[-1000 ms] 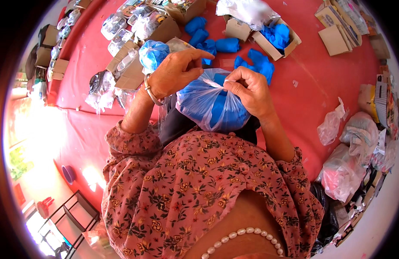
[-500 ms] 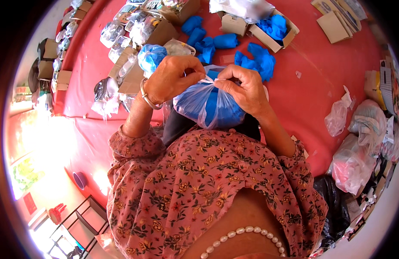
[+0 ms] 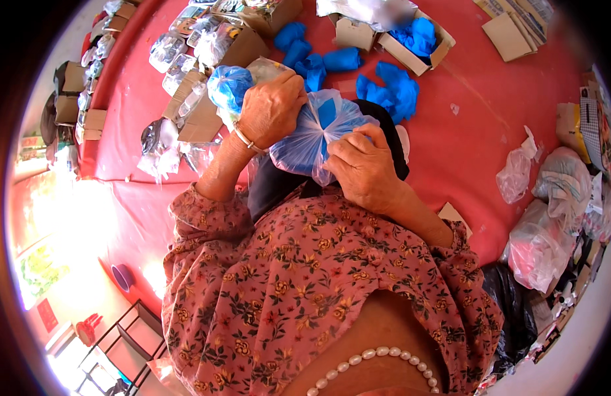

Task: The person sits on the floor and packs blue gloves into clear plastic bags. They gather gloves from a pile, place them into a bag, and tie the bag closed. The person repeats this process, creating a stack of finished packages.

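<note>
A clear plastic bag with blue contents rests on my lap, its gathered folds meeting in a twisted centre. My left hand is closed in a fist at the bag's left side, fingertips turned out of sight. On the right, my right hand has its fingers curled onto the bag's plastic near that centre. Just left of my left hand sits another clear bag with blue contents. Beyond the held bag lie several loose rolled blue pieces and a crumpled blue bundle.
An open cardboard box holding blue pieces stands at the far side of the red floor covering. Boxes of packaged goods crowd the far left. Plastic bags pile up at right, beside a black bag.
My hands have moved apart from their pinch at the bag's gathered top. My right hand has come down and nearer; the bag's twisted centre now shows between them.
</note>
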Demonstrator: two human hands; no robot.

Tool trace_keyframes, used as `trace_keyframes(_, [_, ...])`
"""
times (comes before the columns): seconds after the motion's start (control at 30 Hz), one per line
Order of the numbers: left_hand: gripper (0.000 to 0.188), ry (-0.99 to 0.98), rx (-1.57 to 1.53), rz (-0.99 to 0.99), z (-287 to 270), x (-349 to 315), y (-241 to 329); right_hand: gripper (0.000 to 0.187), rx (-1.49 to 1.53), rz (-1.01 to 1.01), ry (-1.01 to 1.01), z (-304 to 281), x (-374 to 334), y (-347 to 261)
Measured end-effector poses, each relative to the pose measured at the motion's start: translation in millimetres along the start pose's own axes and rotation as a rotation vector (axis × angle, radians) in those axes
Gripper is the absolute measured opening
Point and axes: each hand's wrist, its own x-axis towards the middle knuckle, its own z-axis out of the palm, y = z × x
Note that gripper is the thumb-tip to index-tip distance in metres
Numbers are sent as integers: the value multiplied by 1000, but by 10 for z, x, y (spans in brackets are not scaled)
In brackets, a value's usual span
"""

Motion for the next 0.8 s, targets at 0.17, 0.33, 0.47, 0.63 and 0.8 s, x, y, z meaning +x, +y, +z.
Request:
trace_keyframes(0.17, [5, -11, -118, 20, -10, -16, -103, 8, 148, 124, 21, -119, -2, 53])
trace_keyframes(0.33, [7, -209, -833, -226, -402, 81, 198, 13, 674, 546, 132, -110, 153, 107])
trace_keyframes(0.47, [18, -304, -1349, -407, -292, 38, 233, 17, 899, 801, -22, -216, 300, 27])
trace_keyframes(0.63, [18, -241, -1458, -464, -197, 13, 245, 16, 874, 688, -182, -314, 327, 6])
trace_keyframes(0.8, [18, -240, -1344, -545, -211, 67, 299, 17, 748, 641, -129, -299, 203, -62])
